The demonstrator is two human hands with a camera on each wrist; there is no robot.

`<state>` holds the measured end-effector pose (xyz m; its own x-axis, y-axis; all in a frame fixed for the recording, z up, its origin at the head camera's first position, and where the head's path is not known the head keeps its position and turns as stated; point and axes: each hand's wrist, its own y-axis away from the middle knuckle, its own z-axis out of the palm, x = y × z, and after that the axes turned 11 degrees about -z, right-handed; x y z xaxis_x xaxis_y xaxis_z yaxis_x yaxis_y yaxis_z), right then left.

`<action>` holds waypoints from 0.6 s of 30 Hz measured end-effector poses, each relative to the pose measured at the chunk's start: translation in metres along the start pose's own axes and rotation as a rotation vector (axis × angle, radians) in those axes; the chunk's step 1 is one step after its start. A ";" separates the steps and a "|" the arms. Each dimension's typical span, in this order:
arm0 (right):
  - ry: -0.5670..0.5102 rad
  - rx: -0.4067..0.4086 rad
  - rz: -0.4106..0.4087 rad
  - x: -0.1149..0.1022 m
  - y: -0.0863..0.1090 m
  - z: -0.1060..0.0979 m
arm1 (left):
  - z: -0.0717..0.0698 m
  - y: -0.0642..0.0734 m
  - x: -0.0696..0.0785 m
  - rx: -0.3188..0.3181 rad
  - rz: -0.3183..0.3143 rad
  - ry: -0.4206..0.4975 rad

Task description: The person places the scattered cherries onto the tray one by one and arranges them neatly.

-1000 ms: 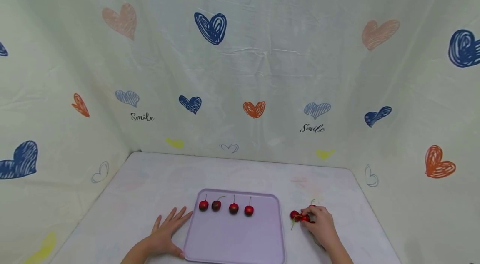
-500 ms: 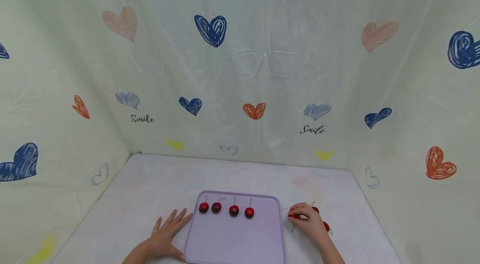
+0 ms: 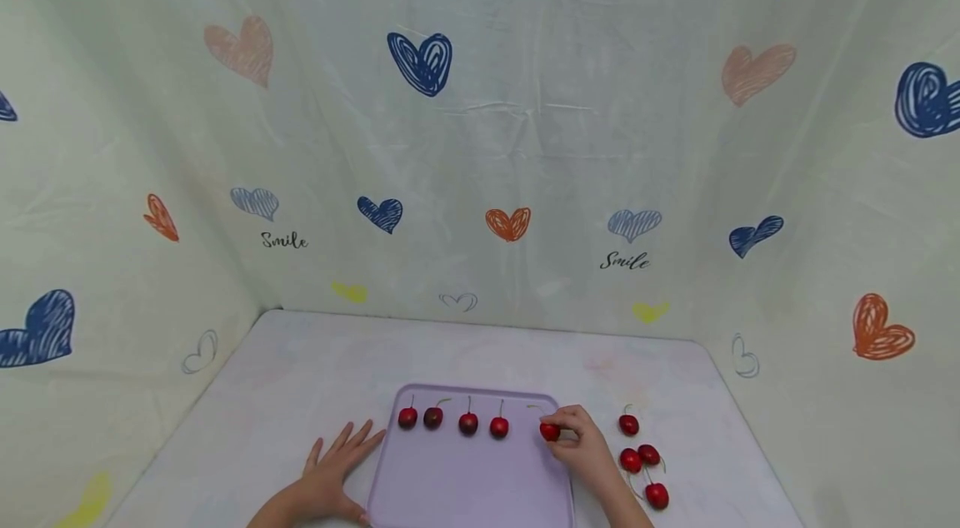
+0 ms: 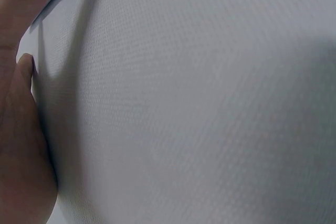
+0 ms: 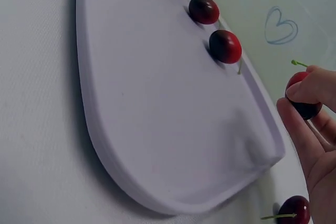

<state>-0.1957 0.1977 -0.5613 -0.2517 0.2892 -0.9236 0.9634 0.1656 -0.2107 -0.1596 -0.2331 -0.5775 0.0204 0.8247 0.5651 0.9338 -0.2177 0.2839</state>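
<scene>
Between thumb and fingers, my right hand (image 3: 582, 446) pinches a red cherry (image 3: 550, 431) over the right edge of the lilac tray (image 3: 465, 495). The right wrist view shows that held cherry (image 5: 304, 109) raised above the tray's rim, its green stem sticking out. Along the tray's far side stands a row of several cherries (image 3: 468, 424), stems pointing mostly away from me. My left hand (image 3: 330, 474) lies spread on the table, fingertips and thumb at the tray's left edge. In the left wrist view only part of the left hand (image 4: 23, 145) shows.
Several loose cherries (image 3: 631, 460) lie on the white table (image 3: 315, 345) to the right of the tray, one of them farther back. A pale curtain (image 3: 480, 136) printed with hearts encloses the table at the back and sides.
My right hand has picked a cherry out of the loose group and carried it left to the tray's right edge. The left hand has stayed in place.
</scene>
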 end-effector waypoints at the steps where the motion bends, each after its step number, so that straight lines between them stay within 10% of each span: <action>1: 0.013 0.003 -0.009 0.000 -0.001 0.002 | 0.000 0.000 0.000 0.002 0.001 -0.002; 18: 0.135 -0.011 -0.075 0.013 -0.011 0.021 | -0.001 0.000 0.001 -0.001 -0.020 -0.010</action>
<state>-0.2079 0.1801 -0.5776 -0.3340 0.4000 -0.8535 0.9405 0.2022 -0.2733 -0.1597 -0.2327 -0.5762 0.0052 0.8339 0.5520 0.9339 -0.2014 0.2955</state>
